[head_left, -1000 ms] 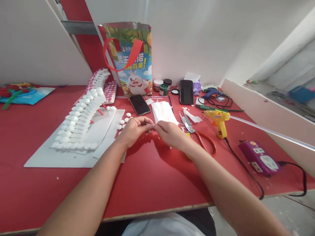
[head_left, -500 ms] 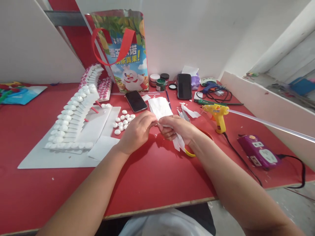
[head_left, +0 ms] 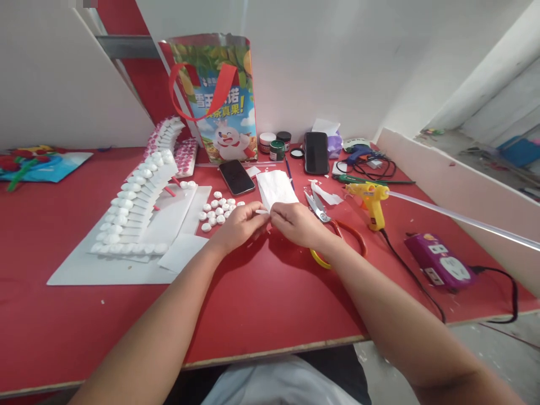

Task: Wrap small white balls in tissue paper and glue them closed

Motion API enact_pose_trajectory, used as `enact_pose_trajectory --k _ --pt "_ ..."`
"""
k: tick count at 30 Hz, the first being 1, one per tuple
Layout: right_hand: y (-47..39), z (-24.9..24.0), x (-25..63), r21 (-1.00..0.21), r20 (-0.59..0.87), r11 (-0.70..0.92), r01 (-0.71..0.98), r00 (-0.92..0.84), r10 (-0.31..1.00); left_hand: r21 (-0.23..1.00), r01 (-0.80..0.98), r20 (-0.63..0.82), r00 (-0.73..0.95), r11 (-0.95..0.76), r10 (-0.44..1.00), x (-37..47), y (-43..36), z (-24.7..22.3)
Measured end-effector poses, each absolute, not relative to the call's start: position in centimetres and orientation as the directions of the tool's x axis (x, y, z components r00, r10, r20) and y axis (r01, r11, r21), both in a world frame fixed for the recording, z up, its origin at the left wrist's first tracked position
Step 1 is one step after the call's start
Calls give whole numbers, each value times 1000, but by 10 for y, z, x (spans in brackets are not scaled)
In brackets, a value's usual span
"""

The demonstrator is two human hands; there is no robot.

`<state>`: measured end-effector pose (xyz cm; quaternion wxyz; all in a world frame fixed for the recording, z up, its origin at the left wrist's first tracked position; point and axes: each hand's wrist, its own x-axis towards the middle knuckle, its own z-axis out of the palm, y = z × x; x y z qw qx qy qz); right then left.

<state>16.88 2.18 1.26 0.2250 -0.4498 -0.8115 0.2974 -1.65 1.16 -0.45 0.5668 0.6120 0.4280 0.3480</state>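
Between my hands, above the red table, is a small twisted strip of white tissue paper [head_left: 262,212]. The thumb and fingers of my left hand [head_left: 240,225] pinch it. My right hand [head_left: 295,222] is curled closed, its fingertips meeting the strip's other end; most of that end is hidden. Just behind my hands lies a stack of white tissue paper [head_left: 276,187]. Several round white paper balls [head_left: 217,211] sit beside my left hand. Scissors [head_left: 321,215] with red and yellow handles lie partly under my right wrist.
On the left, a curved white model [head_left: 135,211] edged with white balls stands on a white board [head_left: 76,270]. A phone [head_left: 237,177], paint jars [head_left: 277,149] and a printed bag [head_left: 219,101] are behind. A yellow glue gun [head_left: 373,202] and purple power strip [head_left: 441,261] are right.
My right hand has turned over, back upward, and the tissue tail that hung below it no longer shows. More of the scissors is visible. The view has shifted slightly.
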Motion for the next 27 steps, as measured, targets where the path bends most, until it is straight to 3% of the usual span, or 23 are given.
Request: enact_pose_trajectory --k 4,6,8,11,13,15,17,20,23,27 --pt "21 14 169 -690 80 454 563 -564 822 970 239 -72 484 -53 872 -23 10 -2" --pt "21 14 168 -723 64 436 535 -577 814 931 324 -18 498 -167 867 -24 9 -2" --pt "22 13 168 -769 36 377 516 -553 832 842 422 95 496 -335 863 -24 10 -2" --pt "25 11 169 -813 4 299 499 -509 861 613 553 281 514 -564 810 -21 12 -2" --pt "26 9 169 -816 4 292 499 -500 866 481 601 349 536 -638 768 -18 12 -2" --pt "26 8 169 -815 13 292 500 -488 873 483 610 364 512 -628 778 -16 10 -1" --pt "24 8 169 -799 40 317 511 -480 876 646 567 298 429 -511 853 -14 8 1" --pt "22 7 170 -712 136 438 549 -504 853 952 298 -44 353 -67 934 -13 7 4" --pt "20 5 171 -585 218 570 576 -565 795 938 92 -341 427 335 838 -14 12 6" --pt "21 1 172 -418 252 673 610 -634 731 813 -29 -499 481 582 721 -15 17 5"
